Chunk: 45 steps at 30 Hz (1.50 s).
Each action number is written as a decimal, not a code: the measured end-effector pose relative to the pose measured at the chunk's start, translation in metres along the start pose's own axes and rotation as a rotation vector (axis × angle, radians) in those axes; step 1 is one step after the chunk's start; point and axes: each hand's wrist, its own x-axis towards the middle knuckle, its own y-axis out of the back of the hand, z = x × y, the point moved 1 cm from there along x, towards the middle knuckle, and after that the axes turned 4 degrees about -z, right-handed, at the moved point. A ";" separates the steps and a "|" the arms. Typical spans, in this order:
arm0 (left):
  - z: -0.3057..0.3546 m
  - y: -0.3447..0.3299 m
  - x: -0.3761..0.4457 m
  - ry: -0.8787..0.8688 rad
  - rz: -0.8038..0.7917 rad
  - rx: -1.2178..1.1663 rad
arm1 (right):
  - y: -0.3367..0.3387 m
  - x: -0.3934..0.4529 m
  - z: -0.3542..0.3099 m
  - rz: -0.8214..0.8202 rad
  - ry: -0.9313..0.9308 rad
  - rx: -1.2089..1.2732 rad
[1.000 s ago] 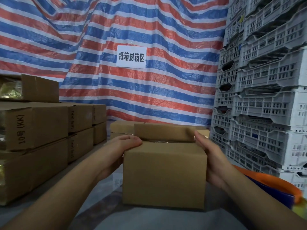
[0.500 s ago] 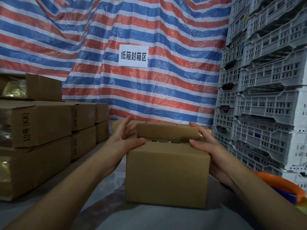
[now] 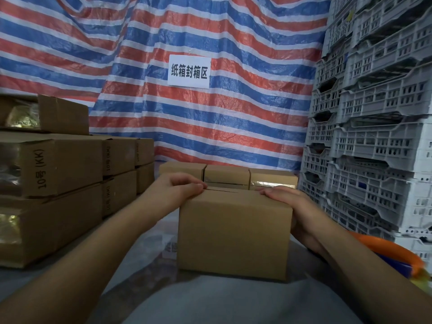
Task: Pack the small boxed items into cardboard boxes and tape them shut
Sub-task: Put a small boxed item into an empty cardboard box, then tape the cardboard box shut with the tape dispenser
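Striped red, white and blue tarpaulin (image 3: 233, 118) fills the far background, with a white paper sign (image 3: 189, 71) bearing black characters fixed to it. Grey slotted plastic crates (image 3: 374, 127) are stacked high on the right. Closed cardboard cartons (image 3: 58, 183) are stacked on the left, and three smaller cartons (image 3: 228, 175) stand in a row at the far side. On the grey surface (image 3: 222, 300), near and central, stands a cardboard box (image 3: 233, 235) with its top flaps folded down, a narrow seam between them. The left hand (image 3: 177, 190) rests on the box's top left edge, fingers curled over the flap, pressing it down. The right hand (image 3: 287, 202) grips the top right corner, fingers on the flap. An orange and blue object (image 3: 395, 251) lies at the near right.
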 end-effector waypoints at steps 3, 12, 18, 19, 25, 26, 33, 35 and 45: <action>0.020 0.003 0.004 -0.048 -0.038 0.361 | 0.000 0.002 0.002 -0.004 -0.004 -0.001; 0.048 -0.038 0.015 -0.252 -0.479 0.866 | 0.007 0.014 0.010 -0.055 -0.073 0.055; 0.043 -0.035 0.021 -0.175 -0.535 0.871 | 0.006 0.011 0.003 -0.025 -0.059 0.001; 0.043 -0.034 0.022 -0.161 -0.544 0.874 | 0.006 0.011 0.000 0.008 -0.046 -0.042; 0.041 -0.034 0.019 -0.153 -0.555 0.865 | 0.044 0.000 -0.034 0.339 0.067 -1.077; 0.041 -0.034 0.018 -0.153 -0.559 0.879 | 0.051 -0.006 -0.039 0.358 0.029 -1.279; 0.045 -0.035 0.016 -0.174 -0.553 0.967 | 0.083 -0.054 -0.021 0.261 -0.395 -1.820; 0.043 -0.034 0.014 -0.157 -0.551 0.923 | 0.087 -0.063 -0.012 0.284 -0.412 -1.819; 0.049 -0.039 0.012 -0.035 -0.483 0.759 | 0.087 -0.076 0.011 0.346 -0.306 -1.655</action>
